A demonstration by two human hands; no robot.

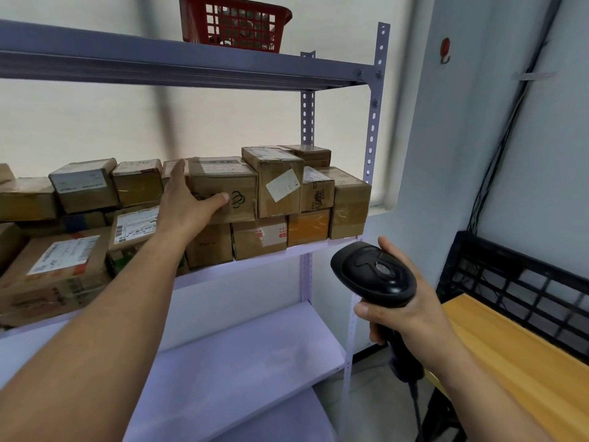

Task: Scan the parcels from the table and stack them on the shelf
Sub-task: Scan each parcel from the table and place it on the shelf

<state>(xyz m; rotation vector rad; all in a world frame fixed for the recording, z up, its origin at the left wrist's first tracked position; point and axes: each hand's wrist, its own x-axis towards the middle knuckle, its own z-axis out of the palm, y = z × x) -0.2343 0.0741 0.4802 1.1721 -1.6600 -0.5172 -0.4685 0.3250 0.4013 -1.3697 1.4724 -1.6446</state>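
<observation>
Where the middle board of the shelf (255,264) crosses the centre of the frame, we find the parcels (280,186) stacked in two layers. They are brown cardboard boxes, square-edged, sealed with glossy tape and carrying white paper labels. We note one box (229,183) in the upper layer at frame centre, with a drawn mark on its front face and a label on its top. The left hand (186,202) is on that box: its fingers lie straight along the box's left side and the thumb lies flat on the front face, pressing rather than curled round it. Other boxes touch this box on its right and underneath.

Right of centre and lower in the frame, the right hand (411,307) is clenched round the handle of a scanner (374,275). This is a black plastic unit with a smooth, rounded head, held apart from the boxes.

We record the shelf as pale violet painted metal with perforated upright posts (373,122) at its right edge. The parcel row reaches the front post. Open room shows between the top of the stack and the upper board. A red plastic basket (194,20) with grid walls stands on that board at top centre. At the right edge of the frame, a table (526,362) with a wood-grain top borders a black lattice crate (510,255).
</observation>
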